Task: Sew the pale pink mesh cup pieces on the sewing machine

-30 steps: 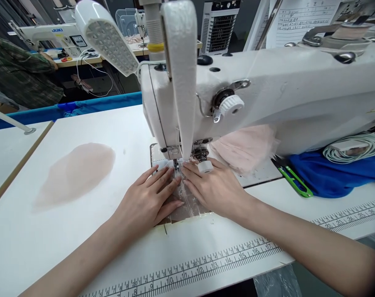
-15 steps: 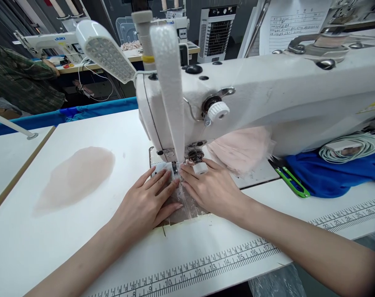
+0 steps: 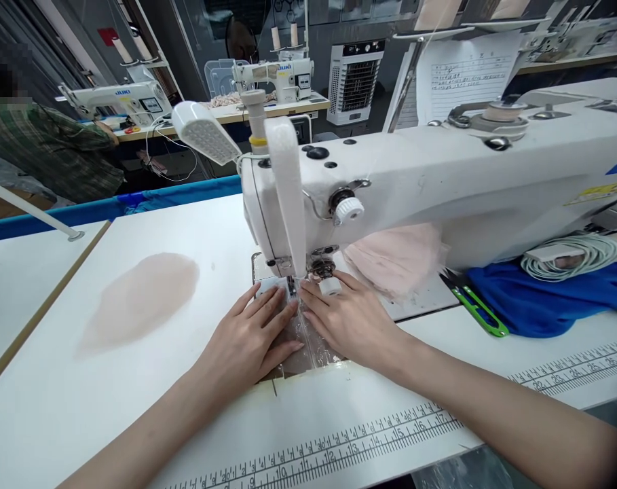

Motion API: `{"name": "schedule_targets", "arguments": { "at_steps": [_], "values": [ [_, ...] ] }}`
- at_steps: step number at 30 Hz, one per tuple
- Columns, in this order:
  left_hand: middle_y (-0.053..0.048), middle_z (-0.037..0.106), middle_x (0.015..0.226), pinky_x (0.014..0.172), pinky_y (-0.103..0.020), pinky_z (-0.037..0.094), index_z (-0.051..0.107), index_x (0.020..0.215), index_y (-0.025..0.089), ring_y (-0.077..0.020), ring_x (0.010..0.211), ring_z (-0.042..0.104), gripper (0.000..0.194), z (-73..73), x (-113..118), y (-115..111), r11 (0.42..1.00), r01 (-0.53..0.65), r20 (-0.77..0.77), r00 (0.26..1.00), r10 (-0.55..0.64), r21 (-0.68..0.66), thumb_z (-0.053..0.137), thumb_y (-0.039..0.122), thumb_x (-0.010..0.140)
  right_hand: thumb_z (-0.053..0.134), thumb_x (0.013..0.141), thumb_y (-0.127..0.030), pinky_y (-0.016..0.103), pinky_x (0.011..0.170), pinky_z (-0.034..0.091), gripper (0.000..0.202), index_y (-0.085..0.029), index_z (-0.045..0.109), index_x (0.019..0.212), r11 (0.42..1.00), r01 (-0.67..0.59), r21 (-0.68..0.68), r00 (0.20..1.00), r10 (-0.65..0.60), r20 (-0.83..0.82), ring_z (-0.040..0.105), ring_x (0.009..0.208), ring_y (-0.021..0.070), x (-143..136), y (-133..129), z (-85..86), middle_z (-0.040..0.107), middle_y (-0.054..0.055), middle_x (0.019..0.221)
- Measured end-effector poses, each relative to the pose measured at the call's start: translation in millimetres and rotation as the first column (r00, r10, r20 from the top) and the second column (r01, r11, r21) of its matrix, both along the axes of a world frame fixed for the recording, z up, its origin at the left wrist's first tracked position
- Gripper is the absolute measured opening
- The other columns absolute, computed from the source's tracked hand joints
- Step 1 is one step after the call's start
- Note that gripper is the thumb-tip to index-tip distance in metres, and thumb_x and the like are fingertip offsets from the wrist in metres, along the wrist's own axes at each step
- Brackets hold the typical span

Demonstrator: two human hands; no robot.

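My left hand [image 3: 250,333] lies palm down on the left of the sewing machine's needle area, fingers stretched out and apart. From the right, my right hand [image 3: 356,318] reaches in, fingers extended flat, partly behind the white knob under the machine head. Between both hands is the presser foot [image 3: 291,285] of the white sewing machine [image 3: 415,176]. A shiny, see-through cover [image 3: 308,343] lies under my fingers; whether thin cloth is there too I cannot tell. One sheer pink fabric piece [image 3: 145,299] lies flat to the left. A pile of pink fabric [image 3: 397,258] sits behind my right hand.
Green-handled thread snips [image 3: 478,309] lie right, beside blue cloth [image 3: 547,299] topped by a coil of pale cord [image 3: 567,257]. A printed ruler [image 3: 339,455] runs along the front edge. A lamp [image 3: 206,132] juts from the machine head. Another person [image 3: 48,149] sits far left.
The view has tilted up a little, so more of the room behind shows. Both hands stay in nearly the same place by the presser foot; the fabric pieces have not visibly moved.
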State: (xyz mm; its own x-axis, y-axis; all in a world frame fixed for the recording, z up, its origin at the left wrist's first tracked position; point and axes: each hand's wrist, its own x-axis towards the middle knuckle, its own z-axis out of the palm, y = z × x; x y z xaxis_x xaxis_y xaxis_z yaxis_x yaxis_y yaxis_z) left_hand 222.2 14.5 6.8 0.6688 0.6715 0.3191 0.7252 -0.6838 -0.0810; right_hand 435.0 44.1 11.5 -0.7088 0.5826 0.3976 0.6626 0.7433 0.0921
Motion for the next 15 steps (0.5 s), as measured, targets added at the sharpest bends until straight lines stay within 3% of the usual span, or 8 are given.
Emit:
{"name": "schedule_targets", "arguments": {
  "at_steps": [5, 7, 9, 12, 14, 15],
  "values": [
    [-0.018, 0.055, 0.133, 0.113, -0.056, 0.03, 0.048, 0.135, 0.01, -0.0334, 0.127, 0.048, 0.082, 4.5, -0.2, -5.9, 0.999, 0.044, 0.053, 0.998, -0.044, 0.01, 0.05, 0.071, 0.079, 0.046, 0.093, -0.016, 0.038, 0.093, 0.042, 0.022, -0.012, 0.066, 0.102, 0.996, -0.078, 0.036, 0.995, 0.08, -0.057, 0.062, 0.094, 0.021, 1.7, -0.1, 1.3, 0.07, 0.008, 0.104],
    [-0.015, 0.061, 0.128, 0.112, -0.052, 0.034, 0.053, 0.13, 0.011, -0.0309, 0.122, 0.054, 0.069, 5.8, -0.7, -8.0, 0.993, 0.105, 0.079, 0.991, -0.11, 0.061, 0.054, 0.062, 0.083, 0.046, 0.091, -0.011, 0.034, 0.087, 0.043, 0.021, -0.013, 0.066, 0.098, 0.99, -0.136, 0.041, 0.987, 0.139, -0.081, 0.062, 0.086, 0.018, 3.2, -0.8, 4.3, 0.07, 0.007, 0.101],
    [-0.011, 0.066, 0.119, 0.108, -0.046, 0.042, 0.058, 0.123, 0.012, -0.0259, 0.114, 0.061, 0.045, 5.6, -1.1, -9.0, 0.979, 0.17, 0.087, 0.98, -0.18, 0.109, 0.056, 0.041, 0.089, 0.045, 0.091, -0.011, 0.031, 0.078, 0.043, 0.021, -0.013, 0.066, 0.089, 0.983, -0.183, 0.015, 0.977, 0.184, -0.106, 0.061, 0.075, 0.0151, 5.6, -1.6, 9.2, 0.07, 0.006, 0.094],
    [-0.009, 0.07, 0.113, 0.097, -0.039, 0.053, 0.061, 0.115, 0.012, -0.021, 0.105, 0.066, 0.027, 4.0, -1.0, -8.9, 0.972, 0.205, 0.132, 0.967, -0.22, 0.116, 0.051, 0.017, 0.091, 0.048, 0.093, -0.046, 0.031, 0.069, 0.042, 0.038, -0.013, 0.065, 0.085, 0.959, -0.265, -0.105, 0.959, 0.25, -0.136, 0.059, 0.07, 0.0164, 9.9, -2.4, 17.5, 0.068, 0.006, 0.083],
    [-0.009, 0.07, 0.112, 0.09, -0.036, 0.056, 0.062, 0.11, 0.012, -0.0195, 0.104, 0.066, 0.023, 3.7, -0.4, -8.8, 0.982, 0.175, 0.207, 0.961, -0.185, 0.066, 0.049, 0.014, 0.092, 0.048, 0.082, -0.07, 0.032, 0.066, 0.042, 0.061, -0.013, 0.065, 0.09, 0.934, -0.301, -0.192, 0.952, 0.28, -0.127, 0.06, 0.074, 0.0193, 11.7, -2.5, 20.8, 0.067, 0.007, 0.084],
    [-0.009, 0.071, 0.11, 0.088, -0.035, 0.058, 0.062, 0.108, 0.012, -0.0189, 0.104, 0.066, 0.022, 3.9, 0.1, -8.8, 0.987, 0.158, 0.242, 0.957, -0.162, 0.037, 0.048, 0.014, 0.092, 0.05, 0.08, -0.072, 0.033, 0.066, 0.042, 0.063, -0.012, 0.065, 0.093, 0.931, -0.298, -0.212, 0.953, 0.28, -0.111, 0.06, 0.076, 0.02, 12.0, -2.6, 21.0, 0.068, 0.007, 0.087]
  ]
}}
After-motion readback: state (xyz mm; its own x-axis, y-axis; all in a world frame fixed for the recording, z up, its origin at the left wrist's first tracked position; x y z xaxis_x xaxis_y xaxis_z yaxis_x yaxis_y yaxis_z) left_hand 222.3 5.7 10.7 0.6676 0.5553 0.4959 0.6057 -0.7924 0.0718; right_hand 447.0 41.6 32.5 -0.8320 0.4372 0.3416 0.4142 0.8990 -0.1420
